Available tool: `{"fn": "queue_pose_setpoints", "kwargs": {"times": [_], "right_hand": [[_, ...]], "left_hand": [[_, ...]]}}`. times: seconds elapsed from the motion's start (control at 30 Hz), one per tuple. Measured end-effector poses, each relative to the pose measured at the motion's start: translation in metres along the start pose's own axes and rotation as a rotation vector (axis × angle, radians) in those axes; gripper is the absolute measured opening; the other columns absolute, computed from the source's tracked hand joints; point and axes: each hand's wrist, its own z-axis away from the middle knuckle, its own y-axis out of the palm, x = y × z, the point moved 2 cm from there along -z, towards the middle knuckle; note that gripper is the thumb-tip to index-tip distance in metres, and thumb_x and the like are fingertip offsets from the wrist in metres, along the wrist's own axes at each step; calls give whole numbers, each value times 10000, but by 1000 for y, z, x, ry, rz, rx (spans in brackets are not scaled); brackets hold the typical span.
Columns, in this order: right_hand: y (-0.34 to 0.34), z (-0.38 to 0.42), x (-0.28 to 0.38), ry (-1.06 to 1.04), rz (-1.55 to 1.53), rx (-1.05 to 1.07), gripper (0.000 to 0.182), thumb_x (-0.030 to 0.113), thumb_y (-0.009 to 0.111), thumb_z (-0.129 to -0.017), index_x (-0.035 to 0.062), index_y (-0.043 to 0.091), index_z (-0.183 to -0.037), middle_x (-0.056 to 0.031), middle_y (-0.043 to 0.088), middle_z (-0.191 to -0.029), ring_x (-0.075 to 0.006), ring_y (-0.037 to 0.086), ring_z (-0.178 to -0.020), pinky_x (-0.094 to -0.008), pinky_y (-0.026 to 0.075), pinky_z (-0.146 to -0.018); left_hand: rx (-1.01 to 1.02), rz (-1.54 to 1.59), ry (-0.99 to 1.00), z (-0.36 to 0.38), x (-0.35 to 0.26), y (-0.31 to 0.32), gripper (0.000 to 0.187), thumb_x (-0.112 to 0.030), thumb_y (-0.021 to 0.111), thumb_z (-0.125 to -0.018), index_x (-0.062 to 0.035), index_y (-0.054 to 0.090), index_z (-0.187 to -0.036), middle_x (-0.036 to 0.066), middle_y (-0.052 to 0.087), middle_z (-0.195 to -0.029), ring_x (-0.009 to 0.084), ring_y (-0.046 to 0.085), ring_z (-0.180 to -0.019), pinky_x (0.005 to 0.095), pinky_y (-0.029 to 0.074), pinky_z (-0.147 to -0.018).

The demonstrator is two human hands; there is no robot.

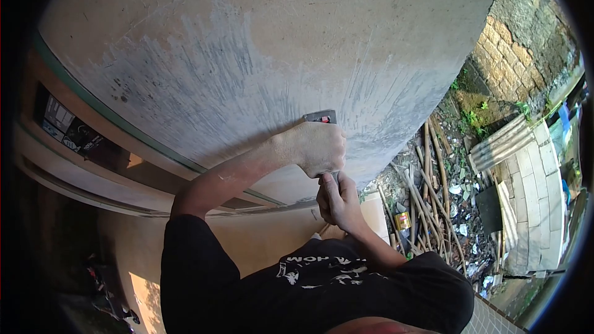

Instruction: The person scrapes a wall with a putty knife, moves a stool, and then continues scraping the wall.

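Note:
My left hand (320, 146) is closed in a fist around a scraper. The scraper's dark flat blade (320, 115), with a small red mark, shows just beyond the knuckles against the wall. Most of the handle is hidden inside the fist. Directly below, touching the left fist, my right hand (339, 201) is closed around the lower end of the scraper, thumb on top. The wall (247, 86) in front is beige, with a wide grey-white band of streaks and scrape marks around the blade.
Left of me, a window frame (124, 130) with a green edge runs along the wall. On the right, bamboo poles (427, 179), litter and a yellow tin (403, 221) lie on the ground. Beyond are a corrugated sheet (500, 146) and a block wall (504, 49). A motorbike (111, 294) stands lower left.

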Motion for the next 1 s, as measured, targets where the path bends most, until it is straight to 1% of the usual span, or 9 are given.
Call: {"fn": "queue_pose_setpoints", "kwargs": {"times": [0.27, 0.33, 0.4, 0.47, 0.53, 0.57, 0.7, 0.8, 1.0], "right_hand": [[-4, -2, -2, -47, 3, -8, 265, 249, 460, -990, 15, 495, -869, 23, 416, -490, -50, 348, -344, -222, 257, -337], [-5, -15, 9, -49, 5, 1, 264, 244, 460, -990, 14, 501, -868, 22, 422, -492, -49, 350, -345, -222, 259, -340], [-2, -23, 21, -166, 24, 48, 256, 241, 458, -991, 18, 500, -872, 23, 417, -490, -49, 347, -343, -223, 254, -336], [-1, -14, 18, -163, 3, 72, 256, 247, 461, -990, 23, 498, -871, 25, 414, -490, -50, 346, -343, -223, 248, -331], [-5, -2, -4, 14, -59, -5, 266, 256, 468, -987, 25, 494, -858, 24, 416, -490, -49, 343, -342, -225, 242, -329], [-7, -4, -10, 23, -71, -10, 280, 265, 472, -985, 25, 491, -841, 23, 422, -491, -49, 339, -341, -228, 239, -332], [1, -10, 28, -118, 58, 39, 292, 297, 452, -993, 33, 463, -867, 11, 377, -508, -52, 316, -351, -215, 222, -311], [2, -13, 23, -165, 65, 11, 289, 294, 456, -991, 32, 465, -868, 12, 378, -503, -54, 316, -345, -216, 226, -313], [-7, -5, 14, -34, 54, -12, 277, 279, 449, -995, 29, 459, -873, 18, 361, -494, -51, 302, -338, -215, 213, -312]], "left_hand": [[-38, 2, -27, -1, 1, 3, 193, -266, 659, -522, -85, 634, -585, 25, 620, -619, 181, 602, -704, 289, 479, -704], [-1, -161, -29, 1, 12, -18, 187, -267, 662, -529, -89, 637, -582, 25, 625, -621, 182, 601, -694, 294, 481, -696], [4, -138, -69, 1, 11, -28, 185, -267, 663, -530, -91, 640, -584, 29, 630, -628, 185, 603, -693, 294, 483, -699], [22, -149, -125, 5, 14, -29, 184, -268, 664, -531, -93, 642, -585, 32, 635, -635, 187, 604, -691, 295, 486, -702], [17, -38, -73, -2, 0, -3, 192, -274, 668, -520, -96, 647, -587, 36, 642, -645, 190, 604, -694, 295, 488, -705], [29, -40, -71, -4, -2, 8, 202, -280, 669, -513, -94, 646, -587, 37, 636, -634, 189, 606, -695, 292, 486, -707], [-23, -88, -22, 0, 11, -25, 201, -278, 663, -512, -91, 643, -584, 36, 630, -623, 188, 606, -694, 294, 488, -698], [20, -112, -106, 3, 13, -33, 194, -272, 655, -520, -90, 641, -585, 37, 627, -620, 186, 610, -697, 290, 487, -699], [-17, -73, -100, -5, 4, -7, 220, -278, 684, -479, -90, 628, -578, 27, 619, -623, 181, 603, -695, 283, 486, -702]]}}
